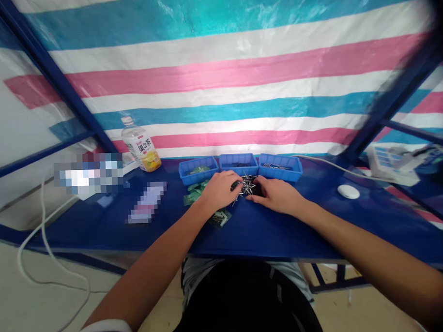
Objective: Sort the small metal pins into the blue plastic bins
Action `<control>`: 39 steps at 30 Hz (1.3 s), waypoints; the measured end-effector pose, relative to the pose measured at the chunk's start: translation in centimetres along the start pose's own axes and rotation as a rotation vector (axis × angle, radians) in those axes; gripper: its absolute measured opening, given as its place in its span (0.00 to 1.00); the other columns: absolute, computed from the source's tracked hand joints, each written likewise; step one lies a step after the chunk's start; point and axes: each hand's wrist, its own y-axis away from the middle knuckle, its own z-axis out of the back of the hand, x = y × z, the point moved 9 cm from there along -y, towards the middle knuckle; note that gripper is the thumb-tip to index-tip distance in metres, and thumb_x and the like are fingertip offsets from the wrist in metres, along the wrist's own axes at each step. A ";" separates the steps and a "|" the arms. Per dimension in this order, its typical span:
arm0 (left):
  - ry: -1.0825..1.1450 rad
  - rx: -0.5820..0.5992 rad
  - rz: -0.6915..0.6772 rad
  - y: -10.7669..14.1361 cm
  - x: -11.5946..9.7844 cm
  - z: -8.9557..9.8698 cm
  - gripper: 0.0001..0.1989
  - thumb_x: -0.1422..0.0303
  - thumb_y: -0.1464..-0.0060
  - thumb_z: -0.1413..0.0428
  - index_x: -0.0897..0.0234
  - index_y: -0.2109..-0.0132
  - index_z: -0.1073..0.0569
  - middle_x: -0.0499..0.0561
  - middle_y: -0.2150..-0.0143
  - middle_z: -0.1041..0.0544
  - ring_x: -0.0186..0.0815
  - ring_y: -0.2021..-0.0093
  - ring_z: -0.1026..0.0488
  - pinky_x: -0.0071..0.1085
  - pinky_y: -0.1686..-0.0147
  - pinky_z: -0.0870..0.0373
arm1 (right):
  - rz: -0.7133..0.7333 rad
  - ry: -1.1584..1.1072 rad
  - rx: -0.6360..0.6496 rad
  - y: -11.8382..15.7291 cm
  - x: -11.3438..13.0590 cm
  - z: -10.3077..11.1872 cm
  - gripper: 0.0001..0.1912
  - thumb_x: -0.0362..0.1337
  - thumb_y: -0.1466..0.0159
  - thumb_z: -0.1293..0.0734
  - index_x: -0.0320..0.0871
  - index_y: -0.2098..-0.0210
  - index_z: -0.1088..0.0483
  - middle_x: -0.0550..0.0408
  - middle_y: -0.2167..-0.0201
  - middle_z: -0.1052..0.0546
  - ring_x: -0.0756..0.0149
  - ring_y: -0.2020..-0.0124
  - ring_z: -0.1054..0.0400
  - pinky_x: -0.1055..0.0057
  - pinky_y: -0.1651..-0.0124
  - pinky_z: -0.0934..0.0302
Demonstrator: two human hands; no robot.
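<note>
A loose pile of thin, shiny metal pieces [248, 184], like screws or rivets, lies on the blue table between my hands. My left hand [222, 189] curves around the pile's left side, thumb and fingers apart. Opposite it, my right hand [278, 195] cups the right side with a gap between thumb and forefinger. Dark patches show inside both hands; I cannot make out what they are. Small green-tinted plastic packets [195, 192] lie to the left of my left hand. Another clear packet [220, 217] with small pieces inside rests below that wrist.
Behind the pile stand a left blue bin [199, 177], a middle blue bin [239, 170] and a right blue bin [280, 174], with small items inside. A drink bottle [141, 144] and blurred phone-like object [147, 202] are left. A white round object [348, 191] lies right.
</note>
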 end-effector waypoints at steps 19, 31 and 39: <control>-0.007 0.023 -0.034 0.0 -0.4 -0.2 0.13 0.66 0.29 0.45 0.63 0.44 0.20 0.56 0.46 0.18 0.46 0.44 0.23 0.46 0.42 0.27 | 0.177 -0.453 -0.192 -1.0 0.0 1.8 0.09 0.42 0.31 0.28 0.46 0.54 0.22 0.53 0.66 0.17 0.60 0.67 0.23 0.63 0.61 0.30; -0.008 0.034 -0.012 0.0 -0.3 -0.3 0.13 0.65 0.28 0.46 0.62 0.44 0.20 0.55 0.46 0.18 0.46 0.43 0.23 0.45 0.41 0.28 | 0.123 -0.529 -0.201 -1.1 -0.5 2.1 0.07 0.43 0.32 0.28 0.47 0.62 0.21 0.56 0.67 0.17 0.62 0.68 0.24 0.65 0.62 0.31; 0.020 -0.019 -0.026 0.1 -0.2 -0.1 0.20 0.62 0.26 0.47 0.61 0.33 0.26 0.56 0.39 0.19 0.47 0.39 0.24 0.47 0.38 0.30 | 0.113 -0.629 -0.280 -0.7 -0.8 2.7 0.10 0.45 0.30 0.30 0.47 0.57 0.21 0.53 0.63 0.16 0.60 0.65 0.22 0.63 0.64 0.28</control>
